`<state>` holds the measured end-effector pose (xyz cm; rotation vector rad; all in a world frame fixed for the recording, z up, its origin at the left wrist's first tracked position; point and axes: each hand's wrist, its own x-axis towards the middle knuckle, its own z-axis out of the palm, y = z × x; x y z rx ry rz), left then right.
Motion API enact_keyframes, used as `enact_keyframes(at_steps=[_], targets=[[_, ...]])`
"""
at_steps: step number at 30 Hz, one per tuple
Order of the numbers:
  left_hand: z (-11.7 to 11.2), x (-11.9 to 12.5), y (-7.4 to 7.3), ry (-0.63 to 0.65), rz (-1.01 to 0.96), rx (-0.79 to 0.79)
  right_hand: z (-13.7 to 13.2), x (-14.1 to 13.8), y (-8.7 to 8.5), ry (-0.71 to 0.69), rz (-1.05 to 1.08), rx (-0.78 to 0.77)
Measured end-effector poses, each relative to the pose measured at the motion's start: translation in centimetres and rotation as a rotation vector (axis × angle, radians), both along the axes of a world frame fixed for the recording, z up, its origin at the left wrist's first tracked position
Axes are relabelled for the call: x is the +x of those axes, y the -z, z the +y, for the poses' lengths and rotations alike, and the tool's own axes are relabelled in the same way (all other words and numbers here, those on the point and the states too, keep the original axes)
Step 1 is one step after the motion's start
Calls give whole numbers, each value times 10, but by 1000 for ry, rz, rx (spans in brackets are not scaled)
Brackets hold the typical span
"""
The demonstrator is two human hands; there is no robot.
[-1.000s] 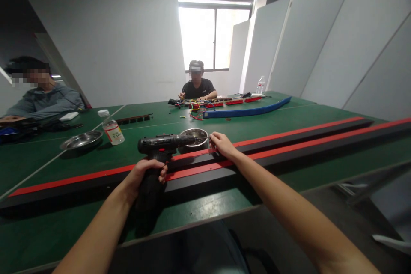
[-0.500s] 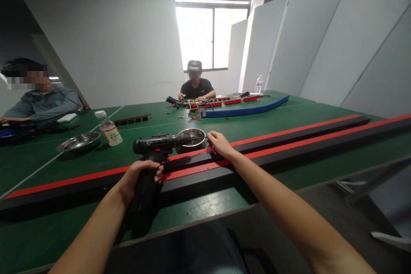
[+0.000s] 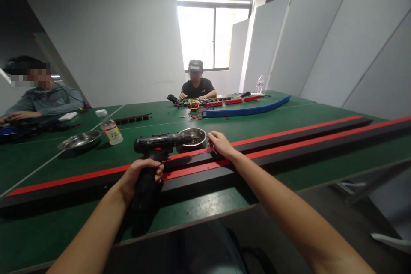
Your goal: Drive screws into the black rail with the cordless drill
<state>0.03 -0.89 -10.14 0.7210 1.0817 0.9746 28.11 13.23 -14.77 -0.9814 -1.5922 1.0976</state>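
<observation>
Firmly clamped in left hand (image 3: 141, 173), drill (image 3: 160, 143) body above; right hand (image 3: 221, 144) pinched on its bit tip

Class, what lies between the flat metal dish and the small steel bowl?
Head view: a white-capped plastic bottle stands beside the dish; nearer the bowl, the drill in the left hand crosses in front.

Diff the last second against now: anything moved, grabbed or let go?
Nothing taken hold of or let go; only the view drifts slightly. The left hand still grips the drill by its handle, and the right hand stays with its fingertips at the tip of the bit, beside the steel bowl. The red-and-black rails and the bottle have not moved.
</observation>
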Motion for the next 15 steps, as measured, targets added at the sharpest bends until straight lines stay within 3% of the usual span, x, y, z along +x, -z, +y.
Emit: enact_keyframes(at_steps=[15], targets=[[-1, 0, -1, 9, 14, -6, 1, 1, 2, -45, 7, 20]])
